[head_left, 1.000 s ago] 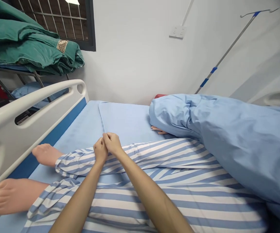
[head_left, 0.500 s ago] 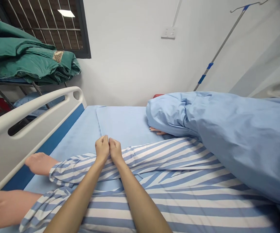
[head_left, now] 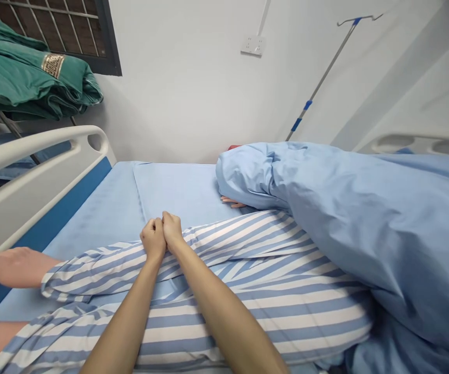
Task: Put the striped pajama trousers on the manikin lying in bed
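My left hand (head_left: 153, 236) is closed in a fist above the far leg of a pair of blue-and-white striped trousers (head_left: 240, 236). Pressed against its side is my right hand (head_left: 171, 227), also a fist. Nothing shows between the fingers, and the trouser cloth around them is not pulled up. The trousers clothe a figure lying on the bed, with one bare foot (head_left: 17, 267) at the left. A blue quilt (head_left: 326, 208) covers the figure's upper part, and fingertips (head_left: 232, 202) stick out from under its edge.
A pale footboard (head_left: 49, 171) stands at the left end of the blue-sheeted bed (head_left: 119, 202). Behind it lies a folded green blanket (head_left: 41, 78) on a rack. An IV pole (head_left: 326, 72) rises by the wall, near a wall socket (head_left: 253, 45).
The view has swung to the right, so the scene sits further left. Both fists stay together but have turned slightly, the right now a little higher than the left.
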Motion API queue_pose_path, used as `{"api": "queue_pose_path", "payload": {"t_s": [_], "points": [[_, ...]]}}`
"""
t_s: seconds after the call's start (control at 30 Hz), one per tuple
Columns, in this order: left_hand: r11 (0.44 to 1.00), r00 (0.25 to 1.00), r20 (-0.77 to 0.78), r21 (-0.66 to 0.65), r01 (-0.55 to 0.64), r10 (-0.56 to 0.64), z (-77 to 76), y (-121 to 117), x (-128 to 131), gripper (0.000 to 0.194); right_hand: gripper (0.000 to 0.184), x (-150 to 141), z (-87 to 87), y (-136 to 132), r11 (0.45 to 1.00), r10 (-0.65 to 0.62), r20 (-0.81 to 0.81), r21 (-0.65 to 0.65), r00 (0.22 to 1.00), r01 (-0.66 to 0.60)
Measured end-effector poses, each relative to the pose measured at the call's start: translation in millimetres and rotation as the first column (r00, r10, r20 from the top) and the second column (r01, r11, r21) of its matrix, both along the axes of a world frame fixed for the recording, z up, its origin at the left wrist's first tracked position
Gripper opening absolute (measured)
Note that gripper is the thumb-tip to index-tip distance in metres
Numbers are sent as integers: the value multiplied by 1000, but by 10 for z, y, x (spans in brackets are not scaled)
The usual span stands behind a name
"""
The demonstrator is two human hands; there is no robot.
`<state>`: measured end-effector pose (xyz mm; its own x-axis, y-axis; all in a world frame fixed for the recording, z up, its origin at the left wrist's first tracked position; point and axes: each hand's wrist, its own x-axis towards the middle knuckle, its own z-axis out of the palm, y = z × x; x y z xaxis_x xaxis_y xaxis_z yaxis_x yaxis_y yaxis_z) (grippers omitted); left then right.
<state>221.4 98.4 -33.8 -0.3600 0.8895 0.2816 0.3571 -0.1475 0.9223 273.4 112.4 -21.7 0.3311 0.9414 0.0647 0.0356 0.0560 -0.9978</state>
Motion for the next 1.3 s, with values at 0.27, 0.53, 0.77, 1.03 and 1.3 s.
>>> {"api": "queue_pose_path", "payload": {"t_s": [0.27, 0.53, 0.77, 1.03, 1.3], "points": [[998, 991, -118, 19, 62, -59, -30, 0, 23, 38, 39, 291, 65, -191, 988, 4, 592, 122, 806, -94], [984, 992, -67, -153, 93, -104, 110, 95, 215, 32, 40, 368, -160, -152, 990, -78, 354, 139, 932, 31], [989, 932, 332, 80, 127, -146, 401, 167, 622, 31, 35, 522, -99, -71, 993, 12, -189, 116, 982, 10], [994, 993, 38, -4, 113, -112, -22, -5, 648, 35, 32, 611, -165, -29, 992, -68, -244, 84, 968, 90], [986, 986, -34, -12, 165, -165, 9, 3, 644, 37, 33, 797, 269, -268, 982, -92, 698, 181, 710, -51]]}}
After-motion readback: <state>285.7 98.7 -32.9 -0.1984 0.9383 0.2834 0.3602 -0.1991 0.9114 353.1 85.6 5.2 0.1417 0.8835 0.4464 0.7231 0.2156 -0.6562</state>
